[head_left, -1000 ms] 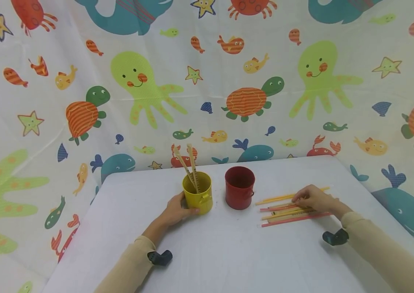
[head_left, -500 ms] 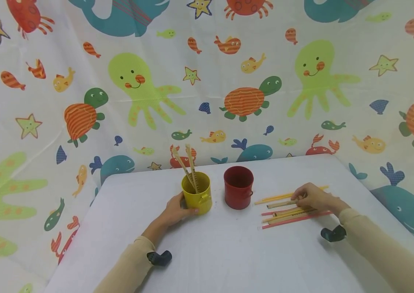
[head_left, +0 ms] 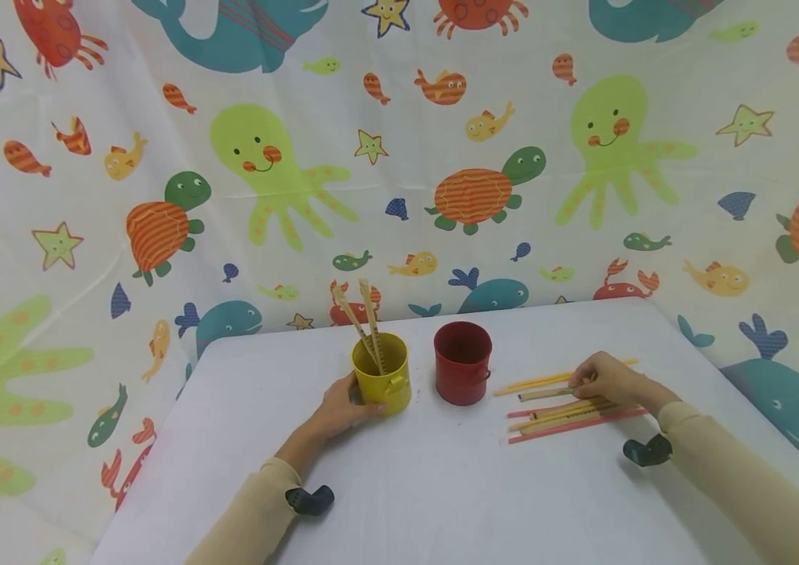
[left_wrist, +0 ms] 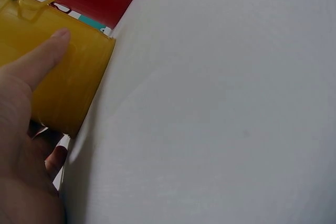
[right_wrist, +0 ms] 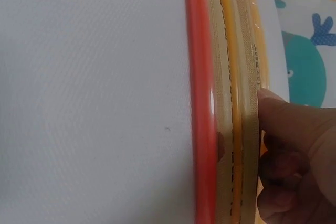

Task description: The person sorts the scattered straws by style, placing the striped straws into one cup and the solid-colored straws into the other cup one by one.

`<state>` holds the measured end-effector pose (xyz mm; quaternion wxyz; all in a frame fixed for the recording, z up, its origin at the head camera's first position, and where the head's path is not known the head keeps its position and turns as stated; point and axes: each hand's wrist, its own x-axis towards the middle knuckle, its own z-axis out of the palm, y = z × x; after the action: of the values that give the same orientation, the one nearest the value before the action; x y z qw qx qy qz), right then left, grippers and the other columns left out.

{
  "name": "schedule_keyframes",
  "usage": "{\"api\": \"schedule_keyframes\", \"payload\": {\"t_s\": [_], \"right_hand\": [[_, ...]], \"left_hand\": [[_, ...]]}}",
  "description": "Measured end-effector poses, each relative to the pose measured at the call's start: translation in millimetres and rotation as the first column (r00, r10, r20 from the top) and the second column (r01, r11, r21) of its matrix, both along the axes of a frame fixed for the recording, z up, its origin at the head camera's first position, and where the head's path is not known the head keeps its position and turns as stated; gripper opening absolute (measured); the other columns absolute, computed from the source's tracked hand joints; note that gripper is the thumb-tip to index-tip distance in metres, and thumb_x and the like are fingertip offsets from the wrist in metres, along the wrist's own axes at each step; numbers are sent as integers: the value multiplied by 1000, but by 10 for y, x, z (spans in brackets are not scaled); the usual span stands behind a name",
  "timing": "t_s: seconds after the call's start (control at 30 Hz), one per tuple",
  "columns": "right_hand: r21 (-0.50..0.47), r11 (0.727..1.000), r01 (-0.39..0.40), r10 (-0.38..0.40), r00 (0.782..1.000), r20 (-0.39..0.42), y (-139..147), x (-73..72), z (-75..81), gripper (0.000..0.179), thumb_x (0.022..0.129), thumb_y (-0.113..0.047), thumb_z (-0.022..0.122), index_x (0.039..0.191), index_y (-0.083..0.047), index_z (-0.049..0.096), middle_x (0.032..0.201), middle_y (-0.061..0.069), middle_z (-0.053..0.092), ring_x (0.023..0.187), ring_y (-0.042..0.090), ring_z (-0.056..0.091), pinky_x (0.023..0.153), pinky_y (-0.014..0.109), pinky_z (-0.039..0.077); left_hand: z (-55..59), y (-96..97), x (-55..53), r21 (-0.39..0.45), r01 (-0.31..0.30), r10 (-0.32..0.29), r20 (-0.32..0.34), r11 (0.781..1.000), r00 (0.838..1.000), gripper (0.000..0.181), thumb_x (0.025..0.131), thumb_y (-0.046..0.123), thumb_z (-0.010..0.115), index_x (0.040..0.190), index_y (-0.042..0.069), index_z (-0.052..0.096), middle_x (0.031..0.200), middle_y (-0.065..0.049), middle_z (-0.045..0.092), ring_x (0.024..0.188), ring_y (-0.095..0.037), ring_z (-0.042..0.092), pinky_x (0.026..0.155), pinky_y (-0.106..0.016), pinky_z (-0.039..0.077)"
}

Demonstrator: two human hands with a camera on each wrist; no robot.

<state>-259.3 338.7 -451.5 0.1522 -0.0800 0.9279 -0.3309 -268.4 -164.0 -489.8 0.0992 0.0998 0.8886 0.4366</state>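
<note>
Tan stick (head_left: 545, 394) lies toward the right edge of the worktop (head_left: 442, 502), pinched by the right grip (head_left: 607, 378); the left grip (head_left: 339, 408) clasps a yellow bucket (head_left: 381, 389) beside a red bucket (head_left: 461, 384).

white table (head_left: 442, 494) with a yellow bucket (head_left: 377, 387) and a red bucket (head_left: 461, 381) standing upright on it, kinda close but not touching. right of those 2 there's a bunch of tan sticks (right_wrist: 223, 98), yellow straws (right_wrist: 235, 98) and red straws (right_wrist: 202, 98) lying roughly side by side.
</note>
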Motion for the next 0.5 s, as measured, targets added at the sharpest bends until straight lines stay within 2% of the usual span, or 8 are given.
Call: {"api": "schedule_keyframes", "payload": {"t_s": [0.27,0.5], "right_hand": [[27,999,-28,29,999,-36,-44,25,41,7,89,-8,74,94,-3,74,79,2,58,79,18,50,69,28,40],[93,993,-69,81,987,-138,-19,-22,121,5,87,-4,72,91,-6,75,81,1,64,79,17,52,68,26,43]], "left_hand": [[-24,7,15,9,-3,3,-5,1000,1000,92,81,42,84,155,11,38,159,-12,43,151,-37,34,123,-64,25],[8,14,22,10,-16,16,-1,1000,1000,92,81,41,83,156,12,38,159,-12,44,151,-37,35,122,-65,25]]}}
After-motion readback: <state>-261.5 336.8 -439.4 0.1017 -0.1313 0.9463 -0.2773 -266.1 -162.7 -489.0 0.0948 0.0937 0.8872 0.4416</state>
